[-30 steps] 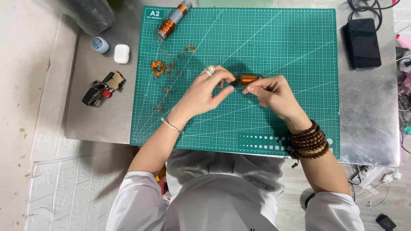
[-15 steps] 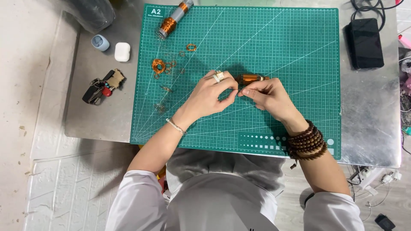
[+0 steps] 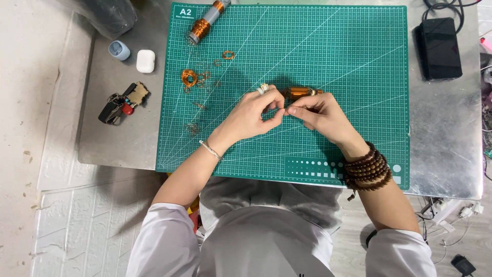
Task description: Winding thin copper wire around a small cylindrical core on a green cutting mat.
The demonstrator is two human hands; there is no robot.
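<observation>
Nearest the camera: the person's torso in a pale garment, both forearms reaching out over the table edge.

Right wrist — several loops of dark wooden beads (image 3: 368,168). Left wrist — a thin metal bangle (image 3: 210,150).

Green cutting mat (image 3: 359,56), gridded, lying on a brushed metal table (image 3: 451,133).

Left hand (image 3: 250,114), mid-mat: fingers curled, thumb and forefinger pinched together, tips meeting those of the other hand; a ring on one finger. What it pinches is too fine to make out.

Right hand (image 3: 322,114), just beside the left: fingers closed around a small copper-wound coil (image 3: 300,92), thumb and forefinger pinched toward the left hand. The coil sits at the top of this hand, just above the mat near its centre; its long axis runs roughly left to right, the exposed end pointing right, the other end hidden between the fingers.

Further out, left part of the mat: a loose copper wire ring (image 3: 189,77), a smaller ring (image 3: 228,54), scattered wire scraps near them.

Left of the mat on the bare table: a bunch of keys (image 3: 122,102), a white earbud case (image 3: 145,60), a small grey-blue cap (image 3: 119,50).

Far edge: a grey spool wound with copper wire (image 3: 204,24), tilted, lying across the mat's top-left corner. Far right — a black box (image 3: 438,47) with cables.
</observation>
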